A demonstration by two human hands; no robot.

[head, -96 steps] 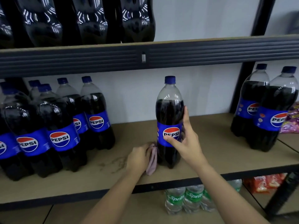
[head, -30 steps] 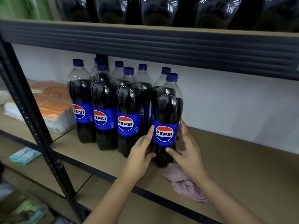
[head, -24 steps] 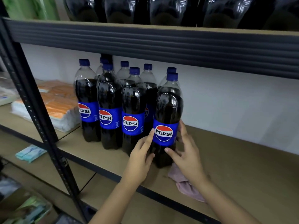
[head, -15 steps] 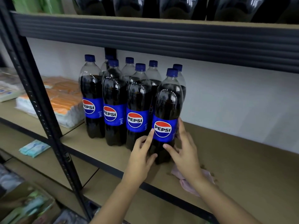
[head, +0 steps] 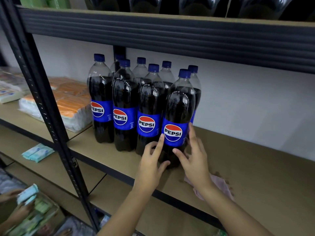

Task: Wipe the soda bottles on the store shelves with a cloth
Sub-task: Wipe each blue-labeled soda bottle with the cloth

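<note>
Pepsi bottles (head: 146,106) upright, clustered; pink cloth (head: 221,184) crumpled beside.

bottles (head: 146,106) on shelf (head: 255,176), left part | cloth (head: 219,184) right-front of bottles | packs (head: 68,99) left

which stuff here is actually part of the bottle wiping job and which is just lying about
Part of the job:
- Pepsi bottle touched by left hand and right hand
- other Pepsi bottles
- pink cloth lying on the shelf

Lying about:
- orange packs
- light blue packets
- box of goods
</note>
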